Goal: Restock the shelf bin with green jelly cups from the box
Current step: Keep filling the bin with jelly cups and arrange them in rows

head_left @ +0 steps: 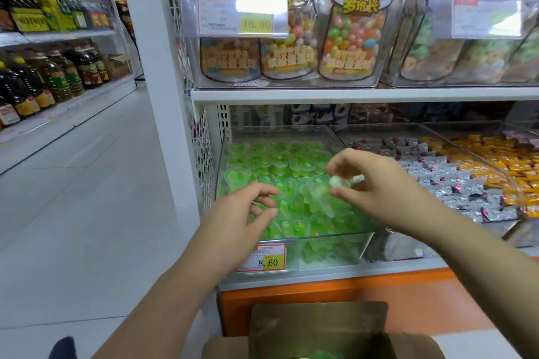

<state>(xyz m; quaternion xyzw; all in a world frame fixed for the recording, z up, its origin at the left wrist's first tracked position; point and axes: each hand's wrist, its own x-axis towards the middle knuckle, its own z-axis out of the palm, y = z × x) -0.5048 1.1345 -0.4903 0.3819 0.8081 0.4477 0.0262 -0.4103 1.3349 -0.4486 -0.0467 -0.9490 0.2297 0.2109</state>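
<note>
A clear shelf bin [354, 237] holds several green jelly cups [277, 160], heaped almost to its front wall. My right hand [376, 183] hovers over the bin's middle and pinches a blurred, pale green jelly cup [335, 182] between thumb and fingers. My left hand [248, 213] is over the bin's front left corner, fingers loosely curled, holding nothing that I can see. The cardboard box [318, 329] stands open on the floor below the shelf, with a bit of green showing inside at the frame's bottom edge.
A price tag reading 8.60 [262, 258] hangs on the bin's front. To the right are bins of silver-wrapped sweets [455, 181] and orange-wrapped sweets [501, 160]. Candy jars [350, 38] fill the shelf above. The aisle floor and oil bottles [58, 73] lie to the left.
</note>
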